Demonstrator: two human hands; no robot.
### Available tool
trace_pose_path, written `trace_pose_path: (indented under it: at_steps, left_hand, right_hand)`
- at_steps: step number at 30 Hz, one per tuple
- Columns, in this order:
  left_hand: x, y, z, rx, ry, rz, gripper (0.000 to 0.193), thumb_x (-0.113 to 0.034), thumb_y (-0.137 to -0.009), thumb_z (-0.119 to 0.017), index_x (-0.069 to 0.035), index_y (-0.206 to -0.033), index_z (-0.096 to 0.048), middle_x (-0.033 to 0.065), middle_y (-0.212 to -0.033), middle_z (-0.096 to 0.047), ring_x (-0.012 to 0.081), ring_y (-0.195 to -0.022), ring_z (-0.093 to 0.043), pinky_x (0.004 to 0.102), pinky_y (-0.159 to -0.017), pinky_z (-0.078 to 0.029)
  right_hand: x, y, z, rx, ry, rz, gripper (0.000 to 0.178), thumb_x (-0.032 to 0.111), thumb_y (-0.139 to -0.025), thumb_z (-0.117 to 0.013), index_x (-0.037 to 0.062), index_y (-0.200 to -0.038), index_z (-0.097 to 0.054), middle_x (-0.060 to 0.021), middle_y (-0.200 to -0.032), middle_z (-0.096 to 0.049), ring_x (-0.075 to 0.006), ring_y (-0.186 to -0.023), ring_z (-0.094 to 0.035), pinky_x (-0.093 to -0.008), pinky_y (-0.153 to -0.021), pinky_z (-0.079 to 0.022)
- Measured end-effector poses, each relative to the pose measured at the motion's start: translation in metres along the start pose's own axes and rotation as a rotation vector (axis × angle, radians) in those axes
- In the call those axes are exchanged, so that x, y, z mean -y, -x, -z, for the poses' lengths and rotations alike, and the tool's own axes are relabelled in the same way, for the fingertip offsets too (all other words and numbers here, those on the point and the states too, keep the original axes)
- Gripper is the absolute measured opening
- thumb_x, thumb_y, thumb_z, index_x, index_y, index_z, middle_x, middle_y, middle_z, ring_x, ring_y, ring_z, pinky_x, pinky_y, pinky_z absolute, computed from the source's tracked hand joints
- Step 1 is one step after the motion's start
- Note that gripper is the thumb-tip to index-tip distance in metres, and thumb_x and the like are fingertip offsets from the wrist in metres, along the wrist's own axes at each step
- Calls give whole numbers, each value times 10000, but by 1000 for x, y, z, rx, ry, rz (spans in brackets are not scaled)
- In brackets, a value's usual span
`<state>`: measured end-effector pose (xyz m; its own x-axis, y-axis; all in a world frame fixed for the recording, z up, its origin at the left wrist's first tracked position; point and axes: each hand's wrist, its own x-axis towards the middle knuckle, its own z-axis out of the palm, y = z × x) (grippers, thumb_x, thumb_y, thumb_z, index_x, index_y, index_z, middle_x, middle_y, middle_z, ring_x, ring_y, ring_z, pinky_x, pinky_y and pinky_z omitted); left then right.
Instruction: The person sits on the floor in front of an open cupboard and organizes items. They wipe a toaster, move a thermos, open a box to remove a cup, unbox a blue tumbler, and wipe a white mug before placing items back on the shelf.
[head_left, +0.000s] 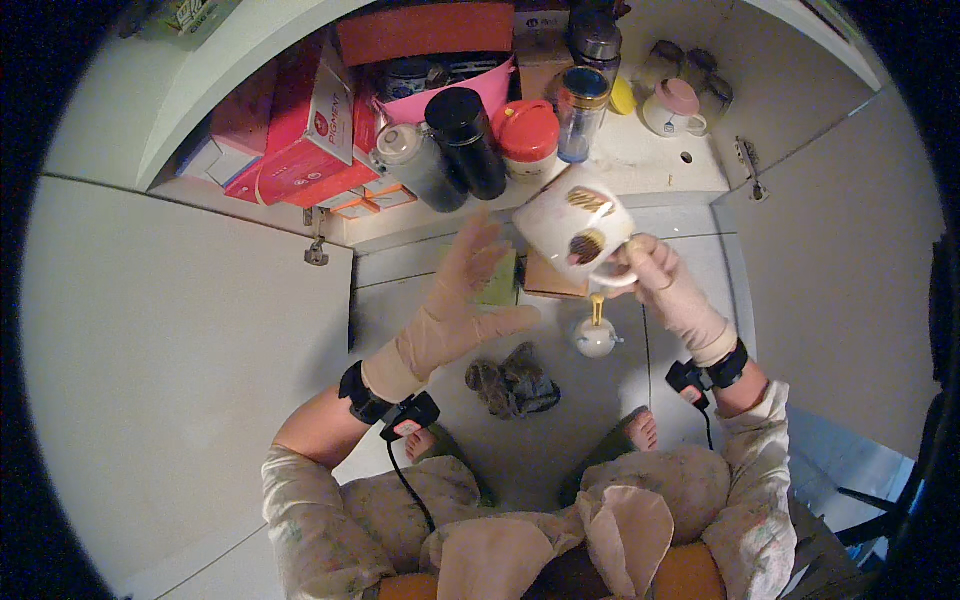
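Observation:
My right hand point(660, 285), in a pale glove, grips a white mug point(548, 222) by its handle. The mug is tilted and carries brown and striped pictures on its side. My left hand point(455, 305), also gloved, is held with its fingers spread to the left of the mug and holds nothing. Below the mug, on the floor, is a small round white object point(596, 338) with a yellow stem. A crumpled grey-brown cloth point(513, 381) lies between my feet.
An open low cabinet holds a grey bottle point(425, 168), a black flask point(466, 145), a red-lidded jar point(527, 138), a glass tumbler point(581, 115), a pink-lidded cup point(674, 108) and red boxes point(310, 125). Its doors point(190, 370) stand open on both sides. A cardboard box point(552, 278) is on the floor.

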<state>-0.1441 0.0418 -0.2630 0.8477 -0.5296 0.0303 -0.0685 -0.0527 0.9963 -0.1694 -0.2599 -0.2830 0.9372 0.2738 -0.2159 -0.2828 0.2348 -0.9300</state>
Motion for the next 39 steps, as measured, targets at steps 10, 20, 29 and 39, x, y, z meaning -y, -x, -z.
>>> trace_pose_path:
  at_steps: [10, 20, 29, 39]
  left_hand:
    - [-16, -12, 8, 10, 653, 202, 975, -71, -847, -667, -219, -1547, -5, 92, -1506, -304, 273, -1369, -387, 460, -1097, -383]
    - [-6, -5, 47, -39, 976, 385, 808, -666, -788, -591, -239, -1447, -395, 73, -1440, -449, 332, -1233, -514, 505, -939, -488]
    - [-30, 4, 38, -65, 724, 310, 770, -669, -831, -543, -269, -1465, -366, 56, -1466, -415, 303, -1281, -469, 528, -945, -474]
    - [-19, 12, 49, -141, 780, 302, 722, -575, -850, -584, -193, -1439, -415, 69, -1432, -467, 276, -1266, -498, 449, -1012, -475]
  right_hand:
    - [-3, -7, -85, 78, -155, -40, 193, 221, -1037, -498, 51, -1109, -551, -30, -1087, -620, -107, -968, -621, -303, -855, -554]
    - [-95, 21, -117, 493, 1096, 283, 785, 464, -782, -734, 206, -1452, -417, -167, -1451, -438, -401, -1300, -452, -503, -1096, -361]
    - [-234, 15, -79, 1057, 1619, 521, 579, 274, -756, -756, 314, -1291, -539, -151, -1362, -517, -390, -1244, -506, -548, -1023, -415]
    - [-106, 57, -81, -26, 498, 377, 544, -8, -699, -709, 50, -1192, -488, -142, -1102, -568, -257, -1031, -589, -374, -859, -497]
